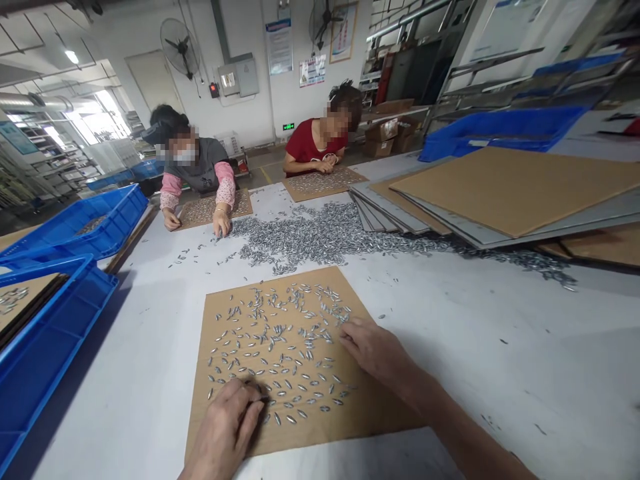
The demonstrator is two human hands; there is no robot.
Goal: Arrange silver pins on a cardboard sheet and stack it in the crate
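Observation:
A brown cardboard sheet point(280, 433) lies on the white table in front of me, scattered with many small silver spindle-shaped metal pieces point(283, 404). Toward the near edge the pieces lie spaced apart; toward the far side they bunch and overlap. My left hand point(227, 417) rests over the sheet's near left part, thumb and forefinger pinched together by the pieces; whatever sits between the fingertips is hidden. Over at the sheet's right edge, my right hand point(367, 347) has its fingers curled and closed beside the pieces. I cannot make out what is in them.
A large heap of the same pieces point(300, 233) spreads beyond my sheet. Stacked boards point(525, 187) stand at the right, blue trays point(60, 320) at the left. Across the table, two people point(200, 167) lean over similar sheets, one reaching to the heap's left edge.

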